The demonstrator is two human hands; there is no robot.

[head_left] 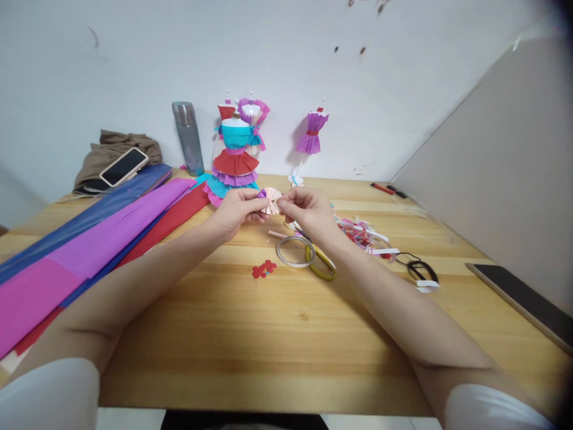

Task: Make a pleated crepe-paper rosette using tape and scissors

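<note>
Both hands meet above the middle of the table, on a small pleated paper rosette [272, 203], pale pink with some purple at its left. My left hand [242, 209] pinches its left side between thumb and fingers. At the right edge, my right hand [308, 209] has thumb and forefinger closed on the pale paper. Just beneath lie a clear tape roll [295, 251] and a yellow tape roll [321, 263], with scissors partly hidden by the right hand. Small red paper flowers [264, 269] rest nearer to me.
Crepe paper sheets [80, 251] cover the left side, with a phone [124, 166] on brown cloth behind. Several dress forms in paper dresses [236, 161] and a flask [188, 137] stand at the wall. Right: paper scraps [358, 233], black cord [423, 272], a tablet [523, 298], markers [388, 190].
</note>
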